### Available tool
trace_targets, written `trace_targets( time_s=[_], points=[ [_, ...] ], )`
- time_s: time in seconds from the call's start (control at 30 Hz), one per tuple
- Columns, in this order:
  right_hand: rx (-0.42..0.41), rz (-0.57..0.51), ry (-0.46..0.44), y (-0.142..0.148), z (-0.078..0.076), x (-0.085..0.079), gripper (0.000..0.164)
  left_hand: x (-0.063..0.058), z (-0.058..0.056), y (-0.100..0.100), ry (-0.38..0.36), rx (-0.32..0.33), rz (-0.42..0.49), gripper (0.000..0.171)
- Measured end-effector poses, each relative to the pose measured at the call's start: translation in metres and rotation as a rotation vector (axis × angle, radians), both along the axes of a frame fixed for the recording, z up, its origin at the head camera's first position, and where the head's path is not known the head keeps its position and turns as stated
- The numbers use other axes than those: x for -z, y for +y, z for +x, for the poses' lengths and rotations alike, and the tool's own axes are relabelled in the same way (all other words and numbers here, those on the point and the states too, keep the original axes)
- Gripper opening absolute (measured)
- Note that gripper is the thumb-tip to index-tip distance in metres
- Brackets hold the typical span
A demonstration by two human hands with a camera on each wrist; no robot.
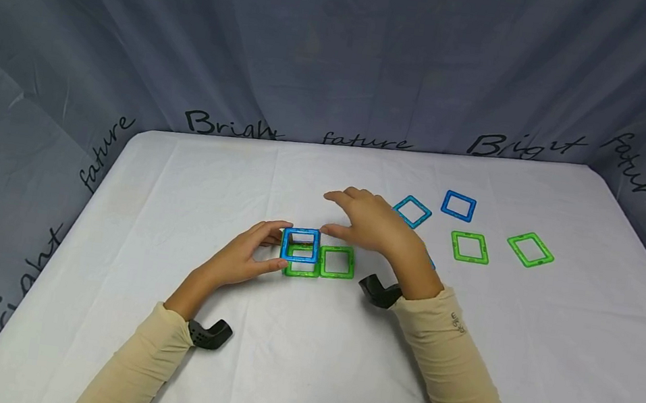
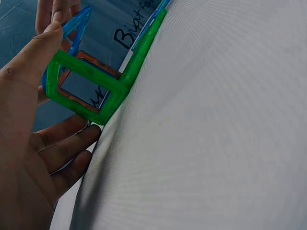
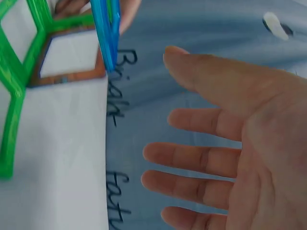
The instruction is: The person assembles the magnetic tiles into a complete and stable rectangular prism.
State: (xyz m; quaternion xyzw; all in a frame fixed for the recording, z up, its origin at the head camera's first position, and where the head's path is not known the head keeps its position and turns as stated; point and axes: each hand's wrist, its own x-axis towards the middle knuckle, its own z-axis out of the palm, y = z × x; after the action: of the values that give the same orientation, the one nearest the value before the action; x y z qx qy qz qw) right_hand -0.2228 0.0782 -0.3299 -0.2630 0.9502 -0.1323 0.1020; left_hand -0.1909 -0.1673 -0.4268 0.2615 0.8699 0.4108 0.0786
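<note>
Square magnetic tiles form a small box on the white table, topped by a blue tile (image 1: 299, 259) with a green tile (image 2: 88, 68) on one side and an orange tile (image 3: 72, 78) on another. My left hand (image 1: 245, 252) pinches this box from the left, thumb at the near corner and fingers at the far one. Joined to the box's right is another green tile (image 1: 336, 275). Over the table just right of the box, my right hand (image 1: 378, 222) has its fingers extended and holds nothing. Its thumb comes close to the blue tile's corner in the head view.
Loose on the table to the right lie two blue tiles, a nearer one (image 1: 423, 221) and a farther one (image 1: 455, 215), plus a green tile (image 1: 470, 259) and another green tile (image 1: 540, 262). A blue sliver shows beside my right wrist. Grey curtain (image 1: 341, 61) surrounds the table's back and sides.
</note>
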Motion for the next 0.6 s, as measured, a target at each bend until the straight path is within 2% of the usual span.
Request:
trace_targets(
  time_s=[0.3, 0.6],
  points=[
    [0.156, -0.033, -0.042, 0.029, -0.020, 0.003, 0.061, 0.000, 0.000, 0.000, 0.009, -0.003, -0.012, 0.064],
    [0.257, -0.071, -0.104, 0.055, -0.034, 0.010, 0.063, 0.000, 0.001, -0.001, 0.014, -0.004, -0.019, 0.065]
  ],
)
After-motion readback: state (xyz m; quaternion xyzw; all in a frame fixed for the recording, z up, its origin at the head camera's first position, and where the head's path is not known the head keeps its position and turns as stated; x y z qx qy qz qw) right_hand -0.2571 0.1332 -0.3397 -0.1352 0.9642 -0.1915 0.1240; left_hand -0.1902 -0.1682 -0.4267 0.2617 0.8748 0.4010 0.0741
